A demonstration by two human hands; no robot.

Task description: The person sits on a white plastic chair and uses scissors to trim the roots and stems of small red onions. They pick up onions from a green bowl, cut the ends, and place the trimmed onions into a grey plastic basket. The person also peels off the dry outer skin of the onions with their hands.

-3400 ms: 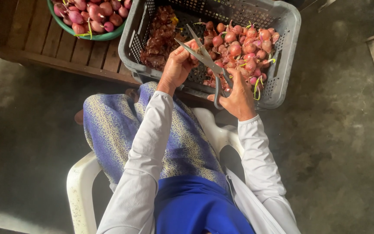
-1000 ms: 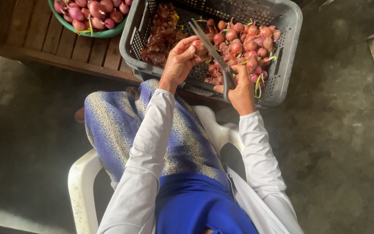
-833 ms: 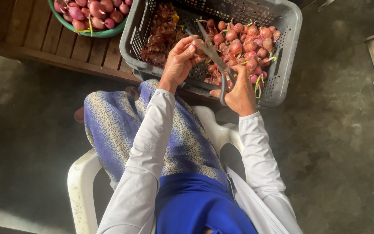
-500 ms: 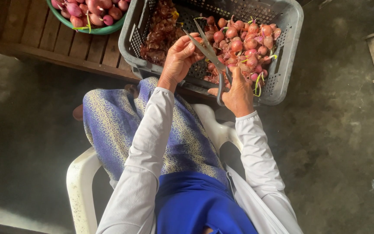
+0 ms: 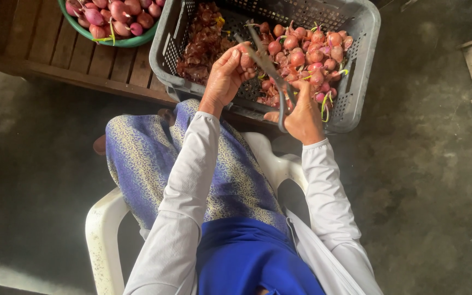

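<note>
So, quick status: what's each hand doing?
Left hand pinching a shallot. Right hand gripping scissors, blades at the shallot. Grey crate below; nothing in the way.

Dull grey metal scissors point(image 5: 269, 68), perforated grey plastic crate point(image 5: 356, 82), glossy red onions point(image 5: 307, 52) — slatted wooden bench point(image 5: 66, 60), matt.

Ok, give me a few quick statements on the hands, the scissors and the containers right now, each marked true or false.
1. The right hand holds the scissors. True.
2. The left hand rests in the person's lap. False: it is raised over the grey crate, holding a shallot at the blades.
3. The grey crate holds red shallots and a heap of dry skins. True.
4. The green bowl is empty. False: it holds red shallots.
5. The green bowl stands on a wooden slatted platform. True.
</note>
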